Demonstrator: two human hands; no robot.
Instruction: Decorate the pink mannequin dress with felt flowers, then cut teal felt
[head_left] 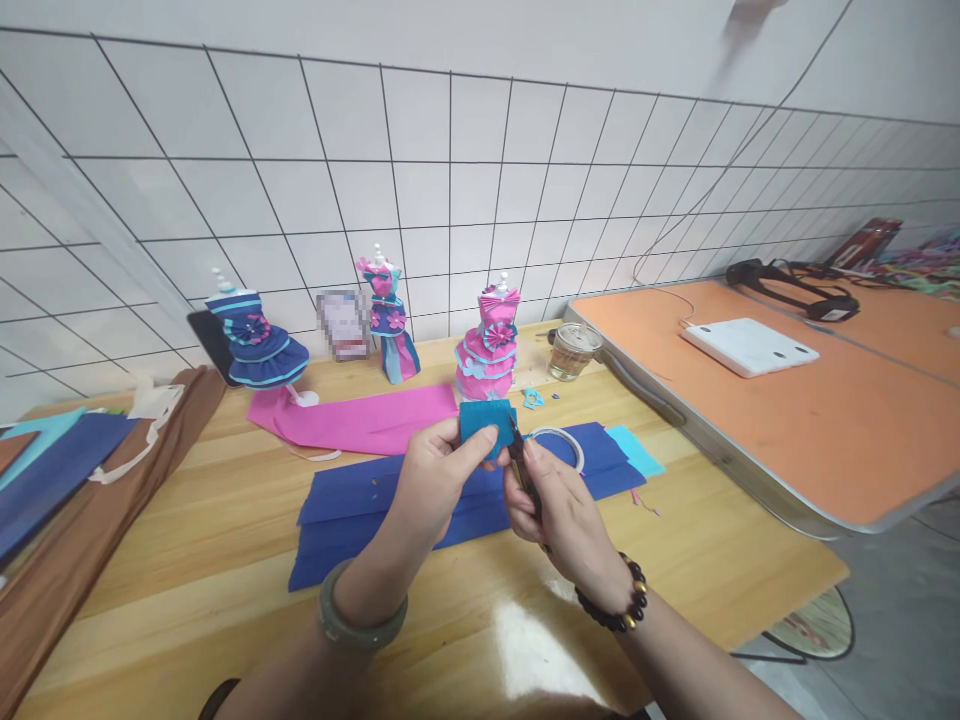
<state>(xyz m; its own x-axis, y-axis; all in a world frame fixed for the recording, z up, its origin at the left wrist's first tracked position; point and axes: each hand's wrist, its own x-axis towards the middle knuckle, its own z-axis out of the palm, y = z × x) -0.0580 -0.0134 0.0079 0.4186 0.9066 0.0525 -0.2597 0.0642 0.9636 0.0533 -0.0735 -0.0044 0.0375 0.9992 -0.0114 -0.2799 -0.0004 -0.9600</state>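
Observation:
My left hand (439,470) pinches a small folded piece of teal crepe-like sheet (474,418) between thumb and fingers. My right hand (551,490) is wrapped round dark-handled snips (525,475), whose tips lie at the right edge of the teal piece. Below both hands a dark blue sheet (337,515) stretches over the wooden table. A roll of white tape (579,450) rests on it, partly behind my right hand. Just beyond, a pink sheet (375,418) lies flat, and a light blue piece (636,452) sits at the right end of the blue one.
Three small dress forms stand along the wall: a blue dress (259,345), a pink-and-blue dress (390,320) and a pink tiered dress (487,350). A lidded glass cup (574,352) is near the orange table (810,430). Brown cloth (127,540) and coloured sheets cover the left side.

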